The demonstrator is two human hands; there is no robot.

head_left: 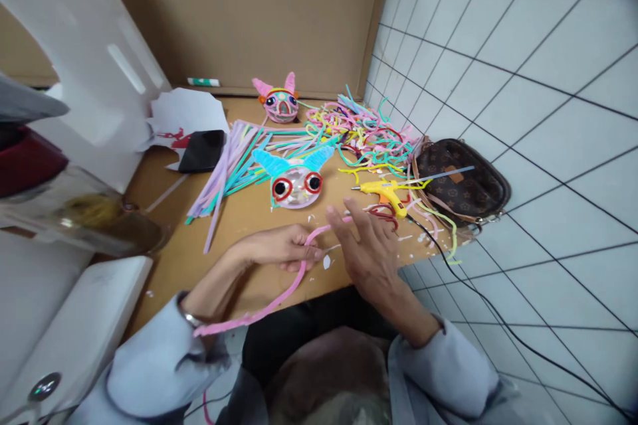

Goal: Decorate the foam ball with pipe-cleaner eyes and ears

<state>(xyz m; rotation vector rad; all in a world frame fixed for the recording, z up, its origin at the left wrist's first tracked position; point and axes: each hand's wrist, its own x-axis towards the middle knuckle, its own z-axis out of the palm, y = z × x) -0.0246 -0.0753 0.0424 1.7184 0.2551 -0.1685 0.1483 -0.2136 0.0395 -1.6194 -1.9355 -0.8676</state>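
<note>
My left hand point(282, 247) is closed around a long pink pipe cleaner point(277, 297) that curves down toward my left sleeve. My right hand point(366, 245) has its fingers stretched out, touching the upper end of the same pipe cleaner near its fingertips. Just beyond the hands lies a silvery mask point(296, 185) with red-rimmed eyes and blue fuzzy ears. A second, pink-eared mask point(280, 103) stands at the back of the cardboard table point(199, 259).
A yellow glue gun point(387, 192) with a black cord lies right of the mask. Heaps of coloured pipe cleaners point(359, 129) and a bundle of purple and teal ones point(234, 169) cover the back. A brown patterned bag point(461, 186) sits at the right edge, a black phone point(202, 150) at left.
</note>
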